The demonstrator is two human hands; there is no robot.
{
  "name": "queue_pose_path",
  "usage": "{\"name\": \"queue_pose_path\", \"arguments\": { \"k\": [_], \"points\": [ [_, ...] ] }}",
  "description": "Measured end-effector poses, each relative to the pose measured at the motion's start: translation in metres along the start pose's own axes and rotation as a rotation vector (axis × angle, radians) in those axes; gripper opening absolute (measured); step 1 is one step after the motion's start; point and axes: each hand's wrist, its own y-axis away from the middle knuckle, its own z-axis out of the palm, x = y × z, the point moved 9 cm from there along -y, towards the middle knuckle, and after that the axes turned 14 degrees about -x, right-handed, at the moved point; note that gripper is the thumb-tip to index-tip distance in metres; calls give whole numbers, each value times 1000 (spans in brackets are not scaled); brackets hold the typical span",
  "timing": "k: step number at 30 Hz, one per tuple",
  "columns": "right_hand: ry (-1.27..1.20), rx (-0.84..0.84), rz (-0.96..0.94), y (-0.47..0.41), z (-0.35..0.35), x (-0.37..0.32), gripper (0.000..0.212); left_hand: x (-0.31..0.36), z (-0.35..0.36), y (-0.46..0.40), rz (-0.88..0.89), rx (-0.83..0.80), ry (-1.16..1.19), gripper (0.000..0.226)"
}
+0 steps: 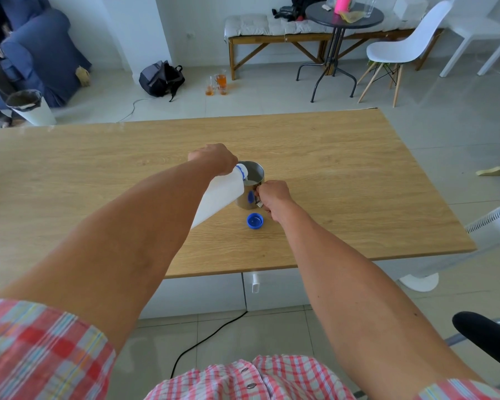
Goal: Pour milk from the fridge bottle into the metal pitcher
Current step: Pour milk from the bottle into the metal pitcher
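A white plastic milk bottle is tipped over, its open neck with a blue ring resting above the rim of the metal pitcher. My left hand grips the bottle near its top. A thin stream of milk runs from the neck into the pitcher, and white milk shows inside it. My right hand is closed around the pitcher's handle on its right side. The pitcher stands upright on the wooden table. The bottle's blue cap lies open side up on the table, just in front of the pitcher.
The table's right edge ends near a white fan. A black chair armrest is at my lower right. Beyond the table stand a round black table, a white chair, a bench, a backpack and glasses on the floor.
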Motion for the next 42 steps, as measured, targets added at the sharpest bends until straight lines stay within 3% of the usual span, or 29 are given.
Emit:
{"name": "queue_pose_path", "arguments": {
  "k": [42],
  "points": [
    [-7,-8,-3,-2,0,0,17,0,-1,-1,2,9,4,25]
  ]
}}
